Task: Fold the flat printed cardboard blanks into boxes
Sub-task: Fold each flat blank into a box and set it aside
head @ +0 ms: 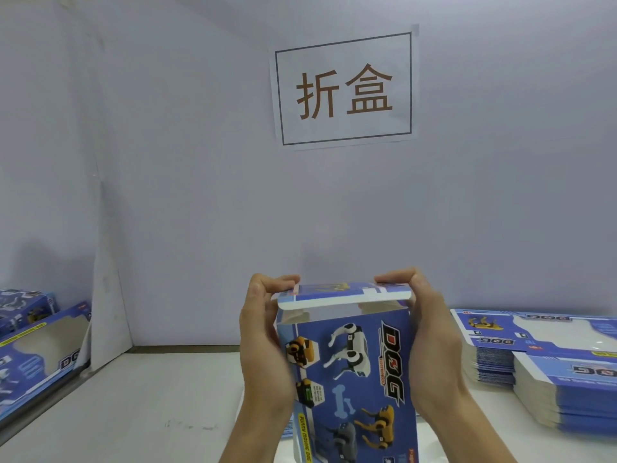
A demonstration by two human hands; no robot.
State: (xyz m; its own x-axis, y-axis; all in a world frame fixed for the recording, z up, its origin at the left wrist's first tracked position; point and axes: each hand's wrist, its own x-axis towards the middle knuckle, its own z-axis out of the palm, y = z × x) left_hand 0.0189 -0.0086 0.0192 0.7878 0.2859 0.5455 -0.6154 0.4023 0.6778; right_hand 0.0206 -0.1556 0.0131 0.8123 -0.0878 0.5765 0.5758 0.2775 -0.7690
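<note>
A blue printed "DOG" box (350,369) stands upright in front of me, its printed face with robot dogs toward the camera. Its top flap (344,295) lies nearly level over the open end, with a gap showing beneath it. My left hand (267,342) grips the box's left side, fingers on the flap's left end. My right hand (430,342) holds the right side, fingertips on the flap's right end. The box's lower end is cut off by the frame's bottom edge.
Two stacks of flat blue blanks (541,369) lie on the white table (160,406) at the right. Folded boxes (36,342) sit at the left edge. A pale wall with a paper sign (344,88) rises right behind.
</note>
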